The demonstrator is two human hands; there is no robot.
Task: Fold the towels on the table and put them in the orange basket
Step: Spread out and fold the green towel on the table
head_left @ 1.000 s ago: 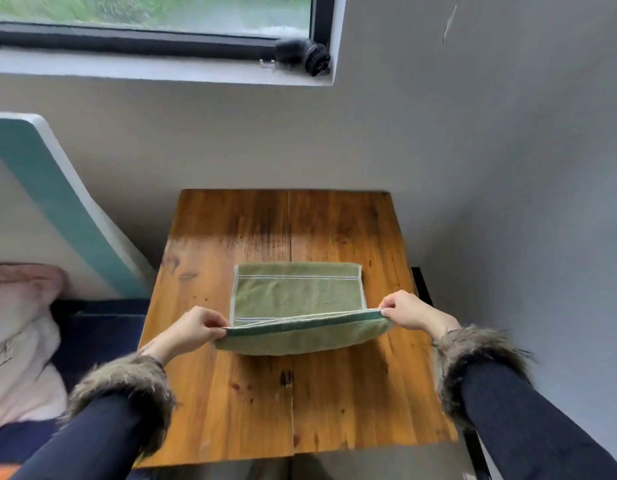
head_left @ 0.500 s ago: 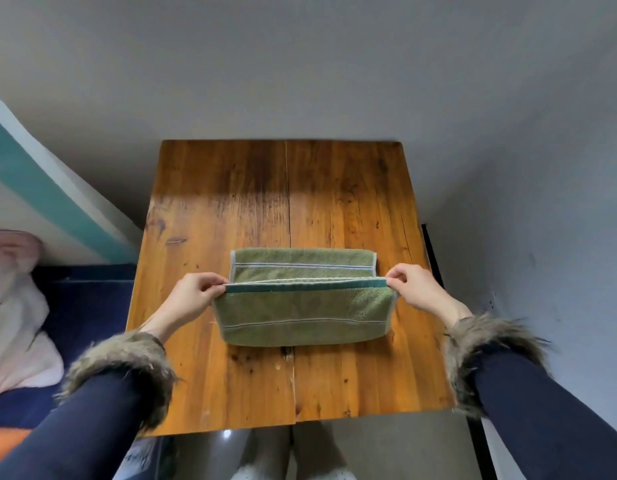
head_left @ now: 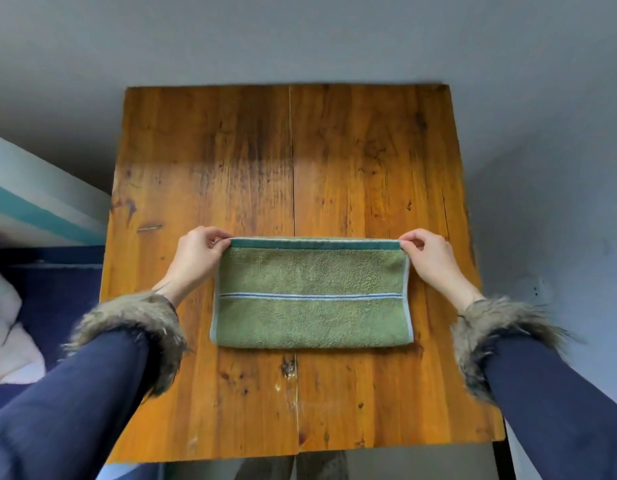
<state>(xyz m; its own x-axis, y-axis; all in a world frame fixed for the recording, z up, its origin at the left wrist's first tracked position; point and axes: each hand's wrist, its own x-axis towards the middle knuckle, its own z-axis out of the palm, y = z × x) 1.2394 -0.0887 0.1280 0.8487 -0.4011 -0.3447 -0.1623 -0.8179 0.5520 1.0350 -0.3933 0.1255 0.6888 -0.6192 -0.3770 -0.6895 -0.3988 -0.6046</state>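
A green towel with a thin blue-white stripe lies folded flat on the wooden table, its dark green hem along the far edge. My left hand pinches the far left corner of the towel. My right hand pinches the far right corner. Both corners sit down on the layer beneath. The orange basket is not in view.
The table's far half is bare wood and backs onto a grey wall. A white and teal board leans at the left. Dark blue seating with pale pink cloth lies below it.
Both hands carried the towel's near edge away from me and laid it on the far edge, folding the towel in half. The camera tilted down, so the window left the view.
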